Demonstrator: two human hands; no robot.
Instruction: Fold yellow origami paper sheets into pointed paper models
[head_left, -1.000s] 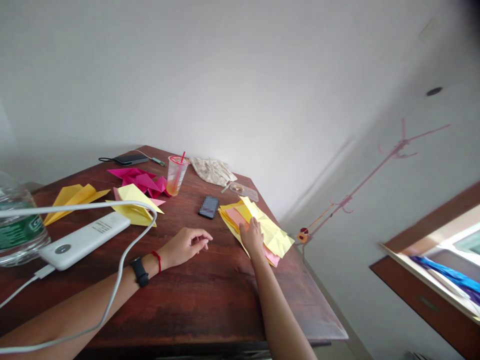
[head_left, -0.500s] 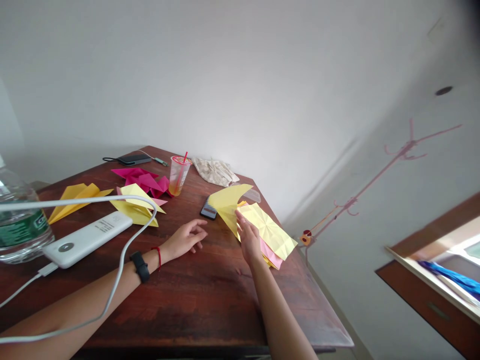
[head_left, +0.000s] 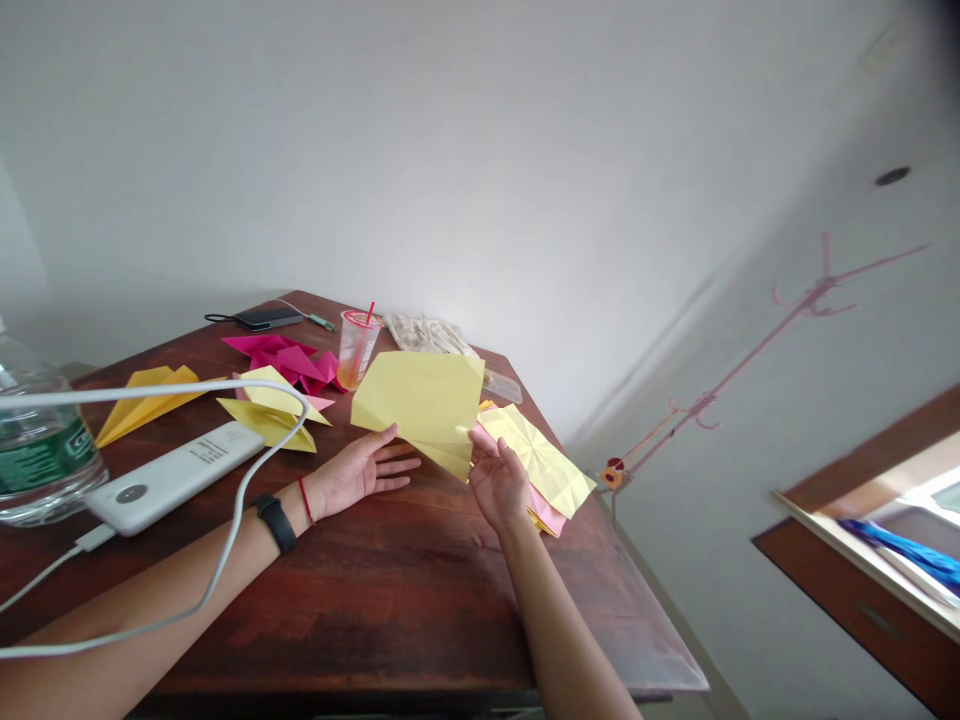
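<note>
First: yellow sheet (head_left: 421, 402), pinched by right hand (head_left: 501, 488); left hand (head_left: 352, 480) spread at its edge. Near left: bottle (head_left: 46, 500); green label (head_left: 45, 460), illegible.

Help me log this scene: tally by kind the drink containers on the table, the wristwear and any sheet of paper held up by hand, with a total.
Drink containers: 2 (green-labelled bottle, cup with straw)
Wristwear: 2 (black watch, red band)
Held sheets: 1 (yellow sheet)
Total: 5
</note>
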